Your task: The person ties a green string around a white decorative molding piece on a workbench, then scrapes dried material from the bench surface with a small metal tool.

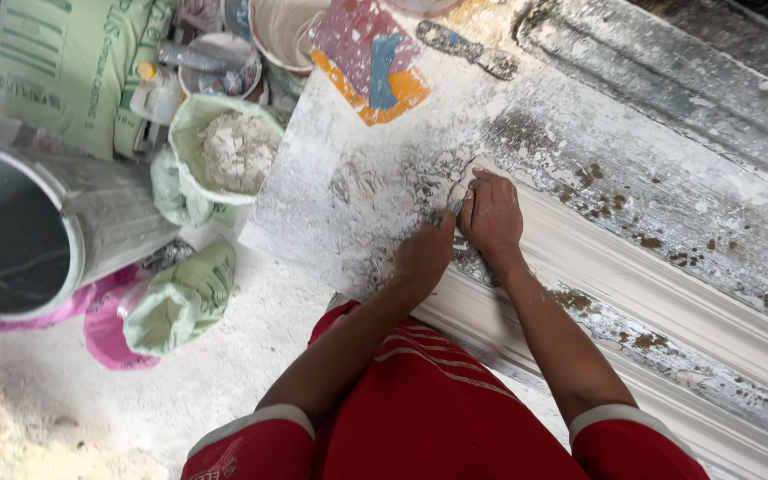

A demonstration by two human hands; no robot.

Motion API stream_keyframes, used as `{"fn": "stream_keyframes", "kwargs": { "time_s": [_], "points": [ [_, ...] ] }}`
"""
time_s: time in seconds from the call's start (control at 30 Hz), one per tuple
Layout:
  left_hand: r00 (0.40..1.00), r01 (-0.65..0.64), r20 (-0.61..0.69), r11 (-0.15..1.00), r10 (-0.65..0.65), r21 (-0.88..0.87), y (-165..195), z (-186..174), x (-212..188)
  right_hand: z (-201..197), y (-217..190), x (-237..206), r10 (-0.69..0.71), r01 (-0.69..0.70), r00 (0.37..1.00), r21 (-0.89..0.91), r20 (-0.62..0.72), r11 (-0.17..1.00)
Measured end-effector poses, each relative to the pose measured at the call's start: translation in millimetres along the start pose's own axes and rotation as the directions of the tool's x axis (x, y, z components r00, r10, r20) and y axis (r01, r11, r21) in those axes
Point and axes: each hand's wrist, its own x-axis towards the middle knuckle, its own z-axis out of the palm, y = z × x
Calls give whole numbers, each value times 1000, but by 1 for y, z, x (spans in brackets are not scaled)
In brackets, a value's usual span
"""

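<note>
Both hands meet at the near end of a long white plaster moulding (668,302) that lies on a powder-covered workbench (331,187). My left hand (421,258) is closed on a small dark-handled tool (442,216) whose tip touches the plaster. My right hand (492,215) presses fingers down on the moulding's end, right beside the tool, over a pale lump of plaster (464,188). Red sleeves with white cuffs cover my upper arms.
An open green sack of white powder (237,147) stands left of the bench, with another green sack (175,307) below it and a grey metal bucket (28,227) at far left. Bowls (282,31) and a scraper (468,49) lie at the bench's far end.
</note>
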Motion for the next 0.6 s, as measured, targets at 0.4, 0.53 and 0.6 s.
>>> {"fn": "stream_keyframes", "kwargs": {
  "time_s": [0.4,0.53,0.6],
  "points": [
    [988,77,140,992,-62,-103,-2,0,20,-4,-5,-3,-75,75,997,-28,-14,997],
    [998,-43,52,998,45,-42,-23,0,26,-12,-16,3,-58,58,998,1,-32,998],
    [998,-59,13,998,58,26,-26,8,20,-14,-19,3,-48,48,998,9,-29,999]
  ]
}}
